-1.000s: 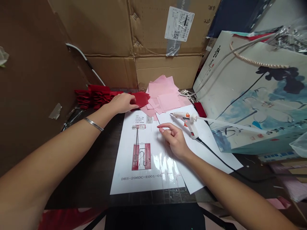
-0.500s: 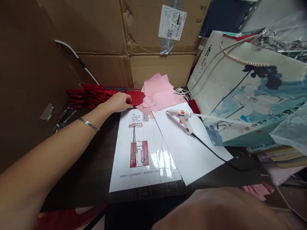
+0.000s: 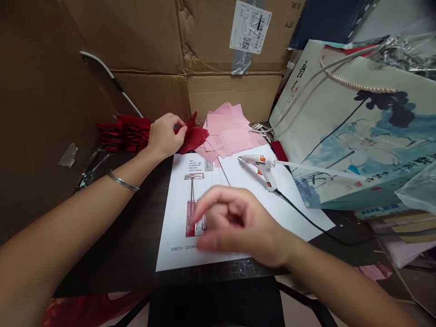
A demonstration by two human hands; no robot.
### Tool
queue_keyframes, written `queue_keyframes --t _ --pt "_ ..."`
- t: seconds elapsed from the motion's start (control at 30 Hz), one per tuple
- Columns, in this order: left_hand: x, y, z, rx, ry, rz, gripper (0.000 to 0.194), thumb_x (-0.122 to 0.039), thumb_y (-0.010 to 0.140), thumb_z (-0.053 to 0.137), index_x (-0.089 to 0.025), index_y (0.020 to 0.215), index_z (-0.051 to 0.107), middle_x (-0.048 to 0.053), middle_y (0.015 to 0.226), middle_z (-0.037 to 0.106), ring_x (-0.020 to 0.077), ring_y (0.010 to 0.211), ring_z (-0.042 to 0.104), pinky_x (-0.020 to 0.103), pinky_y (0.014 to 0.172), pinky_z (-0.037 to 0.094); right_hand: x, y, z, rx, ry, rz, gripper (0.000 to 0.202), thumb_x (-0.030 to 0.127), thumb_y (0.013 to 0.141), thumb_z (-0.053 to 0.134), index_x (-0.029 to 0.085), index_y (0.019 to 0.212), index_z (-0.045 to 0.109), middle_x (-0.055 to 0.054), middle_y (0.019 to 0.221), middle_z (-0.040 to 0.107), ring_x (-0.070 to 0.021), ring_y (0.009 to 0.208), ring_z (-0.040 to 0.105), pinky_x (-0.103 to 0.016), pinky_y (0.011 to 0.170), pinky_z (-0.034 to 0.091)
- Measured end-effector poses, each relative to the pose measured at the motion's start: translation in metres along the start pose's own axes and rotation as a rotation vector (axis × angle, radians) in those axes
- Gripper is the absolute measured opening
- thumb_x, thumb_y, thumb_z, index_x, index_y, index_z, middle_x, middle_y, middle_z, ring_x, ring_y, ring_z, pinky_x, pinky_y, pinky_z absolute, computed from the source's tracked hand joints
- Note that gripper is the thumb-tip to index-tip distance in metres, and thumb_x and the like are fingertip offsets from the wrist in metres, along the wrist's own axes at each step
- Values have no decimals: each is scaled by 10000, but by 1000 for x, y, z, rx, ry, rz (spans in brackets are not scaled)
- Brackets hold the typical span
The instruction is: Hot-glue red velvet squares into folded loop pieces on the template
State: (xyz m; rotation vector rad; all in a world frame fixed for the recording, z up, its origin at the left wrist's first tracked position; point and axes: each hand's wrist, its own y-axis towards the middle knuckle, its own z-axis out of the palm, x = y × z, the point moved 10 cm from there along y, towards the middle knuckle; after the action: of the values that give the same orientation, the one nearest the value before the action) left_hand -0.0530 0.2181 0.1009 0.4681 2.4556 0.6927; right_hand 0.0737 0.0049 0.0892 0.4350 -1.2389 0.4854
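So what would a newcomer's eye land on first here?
Probably the right hand, blurred and seemingly empty over the printed sheet in the lower middle. Next, the vivid red cloth at the fingertips of the left hand, beside the fanned pink squares at the back. Then the white glue gun on the blank sheet, and the big flower-painted bag at the right.

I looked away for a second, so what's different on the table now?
The right hand, low at the near edge a moment ago, came up and in over the printed sheet, empty and blurred. The left hand rose a little, and the red fabric by its fingertips now has a corner sticking up. The glue gun and pink squares stayed put.
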Motion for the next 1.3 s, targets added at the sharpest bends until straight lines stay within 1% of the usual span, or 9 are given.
queue_keyframes --t 0.07,0.17,0.3,0.47,0.67,0.9,1.0,1.2,1.3 --pt "-6 -5 -16 -157 -178 -38 55 -236 805 607 -186 814 629 47 845 634 203 822 601 333 810 463 -10 23 -31 -103 -43 -4 184 322 763 764 208 835 640 120 492 308 -51 428 266 -222 438 268" --pt "-7 -16 -20 -286 -567 -195 55 -212 847 576 -200 798 555 0 742 562 143 706 563 255 691 470 -21 42 -85 -389 -236 -49 218 409 804 716 207 825 637 85 561 397 -62 464 321 -233 449 287" --pt "-19 -39 10 -181 -1038 -466 106 -175 869 509 -206 769 490 -15 706 528 119 621 544 215 574 466 -42 52 -116 -513 -218 17 414 511 784 702 257 1104 637 -14 1019 576 -55 515 380 -249 438 371" --pt "-32 -84 38 -77 -1332 -659 74 -175 794 545 -190 730 511 -24 720 530 101 631 545 180 563 468 -57 57 -108 -442 97 28 542 454 777 719 283 1250 515 -13 1045 602 -33 441 297 -242 371 367" --pt "-29 -119 63 53 -1396 -732 82 -207 743 587 -186 710 515 -29 707 563 111 660 568 206 626 496 -65 41 -113 -526 68 -4 394 367 770 733 245 1102 560 20 829 610 -40 421 301 -224 336 301" --pt "-39 -130 65 217 -1259 -625 229 -402 773 710 -230 863 587 -19 760 674 141 620 614 262 585 503 -67 31 -124 -543 -87 -67 227 371 807 697 196 950 673 -25 679 611 -161 612 560 -315 519 496" --pt "-40 -134 64 231 -1190 -621 261 -402 739 758 -220 878 633 -2 772 698 136 566 598 255 499 468 -54 30 -125 -563 -256 -174 237 390 851 647 193 975 690 -47 786 661 -183 706 605 -371 638 539" --pt "-45 -130 54 207 -1087 -561 223 -304 706 762 -196 866 651 36 891 705 178 779 657 266 633 524 -14 13 -110 -603 -865 -525 139 191 852 606 236 906 725 -46 892 696 -196 827 639 -375 697 536" --pt "-41 -135 50 178 -1083 -613 433 -181 625 788 -215 1018 610 34 973 697 174 852 659 251 680 536 -8 6 -106 -593 -918 -621 224 142 827 611 267 963 738 -66 1126 689 -222 994 652 -381 718 558"
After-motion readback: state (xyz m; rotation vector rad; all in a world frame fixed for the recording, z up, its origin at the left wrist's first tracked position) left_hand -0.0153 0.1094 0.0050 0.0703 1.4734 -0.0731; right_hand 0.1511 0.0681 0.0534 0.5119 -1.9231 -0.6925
